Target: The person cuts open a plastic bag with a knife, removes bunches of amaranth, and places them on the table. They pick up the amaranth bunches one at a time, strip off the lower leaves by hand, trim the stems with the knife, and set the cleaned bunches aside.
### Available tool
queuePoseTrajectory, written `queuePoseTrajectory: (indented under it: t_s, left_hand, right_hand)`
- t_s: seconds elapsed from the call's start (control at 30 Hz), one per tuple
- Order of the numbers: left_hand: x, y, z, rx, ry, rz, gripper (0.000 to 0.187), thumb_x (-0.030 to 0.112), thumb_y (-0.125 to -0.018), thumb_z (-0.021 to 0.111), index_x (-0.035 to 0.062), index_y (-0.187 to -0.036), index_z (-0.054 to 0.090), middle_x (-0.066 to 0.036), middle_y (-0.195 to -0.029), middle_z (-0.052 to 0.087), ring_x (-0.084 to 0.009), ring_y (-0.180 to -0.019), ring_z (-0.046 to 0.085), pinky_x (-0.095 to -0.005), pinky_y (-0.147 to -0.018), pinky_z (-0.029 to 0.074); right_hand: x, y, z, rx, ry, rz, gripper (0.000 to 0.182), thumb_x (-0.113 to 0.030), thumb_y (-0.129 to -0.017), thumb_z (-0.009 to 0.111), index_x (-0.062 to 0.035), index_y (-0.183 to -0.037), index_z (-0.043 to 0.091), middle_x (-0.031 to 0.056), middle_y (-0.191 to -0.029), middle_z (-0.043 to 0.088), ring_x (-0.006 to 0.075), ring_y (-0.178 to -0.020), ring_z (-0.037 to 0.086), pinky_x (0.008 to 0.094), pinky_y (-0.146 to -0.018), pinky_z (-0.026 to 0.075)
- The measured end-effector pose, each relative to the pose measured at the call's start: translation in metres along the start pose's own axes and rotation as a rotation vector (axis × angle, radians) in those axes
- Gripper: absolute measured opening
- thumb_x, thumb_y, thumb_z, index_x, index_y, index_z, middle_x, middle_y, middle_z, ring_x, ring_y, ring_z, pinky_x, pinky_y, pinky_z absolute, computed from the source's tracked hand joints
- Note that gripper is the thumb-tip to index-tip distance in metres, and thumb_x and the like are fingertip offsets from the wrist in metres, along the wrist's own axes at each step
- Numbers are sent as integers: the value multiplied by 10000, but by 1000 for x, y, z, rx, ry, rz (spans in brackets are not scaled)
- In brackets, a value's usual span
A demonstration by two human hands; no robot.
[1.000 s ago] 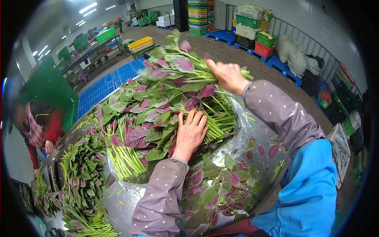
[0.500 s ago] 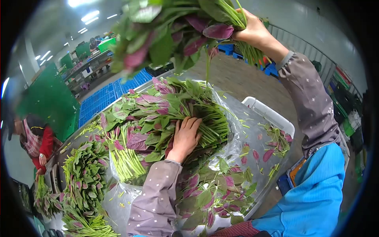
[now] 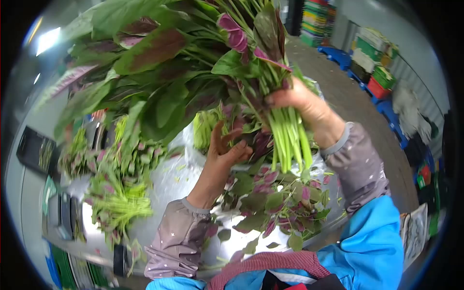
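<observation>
My right hand [image 3: 311, 108] is closed around the pale stems of a big bunch of amaranth greens [image 3: 159, 63], whose green and purple leaves spread up and to the left. Just below those leaves, my left hand [image 3: 220, 157] is raised with its fingers apart and slightly curled, holding nothing I can see. Behind it, more amaranth stems [image 3: 205, 128] show on plastic film [image 3: 176, 179], partly covered by the held bunch. Loose leaves [image 3: 275, 203] lie scattered on the table below my right hand.
Several amaranth bunches [image 3: 121, 200] lie along the table's left side. Beyond them is a black crate [image 3: 36, 150]. To the right, across the floor, stand blue pallets [image 3: 336, 57], stacked crates [image 3: 316, 21] and a red crate [image 3: 378, 88].
My right hand has brought the amaranth bunch lower and nearer. My left hand has come off the piled stems and lifted, fingers apart. The view has turned.
</observation>
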State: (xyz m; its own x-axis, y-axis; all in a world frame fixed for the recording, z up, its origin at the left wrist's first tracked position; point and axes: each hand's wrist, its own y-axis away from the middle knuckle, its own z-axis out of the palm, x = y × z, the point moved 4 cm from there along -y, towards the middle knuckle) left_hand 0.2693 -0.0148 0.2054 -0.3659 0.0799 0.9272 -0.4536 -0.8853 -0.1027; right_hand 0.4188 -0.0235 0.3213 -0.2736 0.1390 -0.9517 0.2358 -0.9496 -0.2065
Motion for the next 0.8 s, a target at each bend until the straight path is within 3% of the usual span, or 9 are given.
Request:
queuePoseTrajectory:
  t_s: [0.1,0.17,0.2,0.27,0.33,0.43,0.57,0.67,0.8]
  left_hand:
    - [-17,62,-34,205,27,-47,557,103,-834,540,28,-1303,251,-112,-1055,512,-138,-735,534,-252,-685,451]
    - [-32,111,-51,383,-25,-54,398,74,-821,512,0,-1193,392,-69,-974,533,-119,-752,519,-235,-665,437]
    - [-47,139,-60,414,-86,-96,342,77,-811,520,-4,-1130,429,-53,-969,531,-109,-780,519,-227,-686,432]
    - [-72,196,-65,409,-144,-202,316,59,-796,555,-1,-1092,462,-37,-947,551,-94,-810,529,-222,-722,431]
    - [-79,230,-60,436,-332,-139,240,11,-780,566,-3,-1017,528,-43,-887,577,-92,-793,546,-225,-715,440]
    - [-89,260,-61,467,-504,-176,202,-20,-781,558,-19,-982,542,-57,-856,585,-110,-817,550,-231,-734,438]
    - [-103,275,-60,494,-709,-141,251,-26,-728,598,4,-972,550,-94,-853,575,-177,-804,577,-270,-676,465]
    - [-103,271,-50,342,-1027,145,367,-17,-659,648,28,-1008,543,-123,-952,557,-307,-894,551,-352,-763,463]
    - [-102,248,-48,117,-1223,227,606,90,-621,687,78,-1179,451,-128,-1188,445,-335,-1102,436,-466,-919,346]
  right_hand:
    - [73,10,33,-187,-357,209,459,-122,-687,653,-8,-1087,459,66,-834,582,140,-663,591,283,-584,520]
    - [106,26,65,-132,-325,329,523,-127,-687,672,-5,-1124,412,88,-821,580,156,-648,594,305,-569,528]
    - [142,33,73,-173,-386,509,593,-69,-648,674,-33,-1161,379,80,-881,558,148,-712,575,282,-636,501]
    - [194,67,91,-297,-547,893,437,-185,-693,634,8,-1059,494,126,-817,582,225,-692,605,319,-674,503]
    - [244,108,111,-341,-889,1153,426,-253,-718,583,18,-1042,523,165,-848,590,184,-634,530,278,-601,457]
    - [337,178,99,-347,-942,1330,470,-342,-764,494,11,-1074,494,108,-830,550,155,-620,473,268,-585,436]
    - [342,199,86,-241,-961,1300,494,-378,-845,404,-29,-1193,449,154,-1177,507,223,-839,585,324,-731,481]
    - [339,207,71,-272,-768,1333,497,-408,-920,240,-43,-1182,454,176,-1081,561,263,-894,597,382,-760,511]
    - [303,200,67,-295,-391,1214,408,-312,-936,278,-25,-1149,472,154,-991,598,247,-835,608,341,-717,512]
